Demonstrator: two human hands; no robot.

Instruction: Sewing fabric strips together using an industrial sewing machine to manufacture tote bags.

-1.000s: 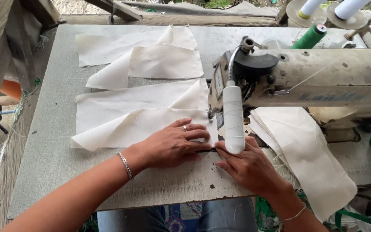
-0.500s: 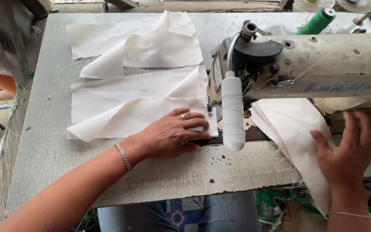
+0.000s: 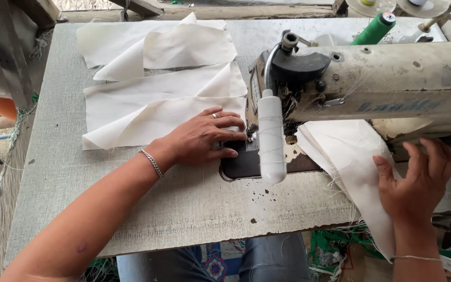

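Note:
My left hand [image 3: 202,137] lies flat, fingers spread, on the cream cloth pieces [image 3: 147,112] beside the needle area of a worn cream sewing machine [image 3: 382,83]. Its fingertips touch the dark needle plate [image 3: 246,162]. My right hand [image 3: 416,180] rests palm down on another cream cloth strip [image 3: 345,156] that hangs over the table's front edge, right of the machine head. A white spool [image 3: 271,137] stands in front of the machine.
The grey table [image 3: 131,203] carries several more cream cloth pieces [image 3: 184,44] at the back. A green thread cone [image 3: 374,28] stands behind the machine. Fabric scraps and my knees show below the front edge. A cloth-draped object stands at the far left.
My right hand left the needle area and moved right onto the hanging cloth strip. My left hand stayed flat on the cloth by the needle plate.

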